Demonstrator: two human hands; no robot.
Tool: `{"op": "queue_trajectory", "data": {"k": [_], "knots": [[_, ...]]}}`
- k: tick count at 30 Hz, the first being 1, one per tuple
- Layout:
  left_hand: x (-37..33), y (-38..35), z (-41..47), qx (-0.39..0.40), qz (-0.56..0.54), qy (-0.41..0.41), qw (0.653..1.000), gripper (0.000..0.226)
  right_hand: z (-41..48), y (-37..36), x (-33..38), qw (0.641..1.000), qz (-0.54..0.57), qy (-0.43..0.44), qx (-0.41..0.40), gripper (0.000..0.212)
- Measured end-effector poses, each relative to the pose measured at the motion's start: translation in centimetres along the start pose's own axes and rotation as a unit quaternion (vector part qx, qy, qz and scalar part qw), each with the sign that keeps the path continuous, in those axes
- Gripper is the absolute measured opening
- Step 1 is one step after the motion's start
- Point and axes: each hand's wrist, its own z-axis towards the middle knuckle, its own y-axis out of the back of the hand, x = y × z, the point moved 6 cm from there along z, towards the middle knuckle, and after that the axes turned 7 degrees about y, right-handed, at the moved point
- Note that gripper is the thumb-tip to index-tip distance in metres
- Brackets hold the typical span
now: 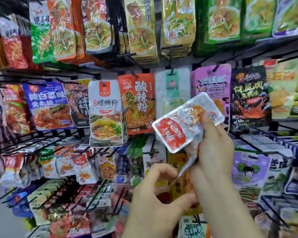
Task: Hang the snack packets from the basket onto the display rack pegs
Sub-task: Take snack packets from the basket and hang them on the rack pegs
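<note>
a person's right hand [213,148], at about 4 o'clock from the middle of the view, grips a clear snack packet [177,133] with a red label. its fingers [208,122] are curled over the packet's front. the packet is tilted, its upper end pointing toward 2 o'clock, and it is held in front of the display rack, not on any peg. more clear wrapping bunches under the same hand.

the left hand [155,194], at 6 o'clock, has its fingers curled, with thumb and forefinger close to the lower tail of the wrapping. whether they pinch it cannot be told.

behind the packet, at 12 o'clock from it, a pale packet with a green label [172,86] hangs from a black peg [171,72]. at 9 o'clock hang an orange-red packet [139,103] and a white noodle packet [105,114]. at 2 o'clock hang a purple packet [210,83] and a black packet [249,95].
</note>
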Motion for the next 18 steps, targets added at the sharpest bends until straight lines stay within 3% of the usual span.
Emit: {"op": "queue_trajectory", "data": {"k": [4, 6, 8, 10, 12, 18], "knots": [[-0.5, 1.4, 0.2, -0.118, 0.075, -0.059, 0.988, 0.035, -0.3, 0.5, -0.7, 0.999, 0.004, -0.007, -0.031, 0.020], [-0.7, 2.3, 0.4, -0.129, -0.004, -0.005, 0.992, 0.030, 0.1, 1.0, 0.2, 0.999, 0.015, 0.027, -0.042, 0.016], [-0.4, 2.8, 0.6, -0.118, -0.109, 0.052, 0.986, 0.010, 0.5, 1.3, 1.8, 0.997, 0.018, 0.073, -0.032, 0.014], [0.1, 3.2, 0.8, -0.116, -0.183, 0.082, 0.973, 0.015, 0.5, 1.5, 2.8, 0.997, 0.012, 0.081, -0.005, 0.008], [0.3, 3.3, 0.9, -0.123, -0.223, 0.093, 0.963, 0.025, -0.1, 1.5, 2.7, 0.998, 0.017, 0.053, 0.035, 0.001], [-0.2, 2.1, 1.1, -0.140, -0.226, 0.074, 0.961, 0.044, -3.8, 1.1, -1.2, 0.988, 0.031, -0.065, 0.134, 0.026]]}}
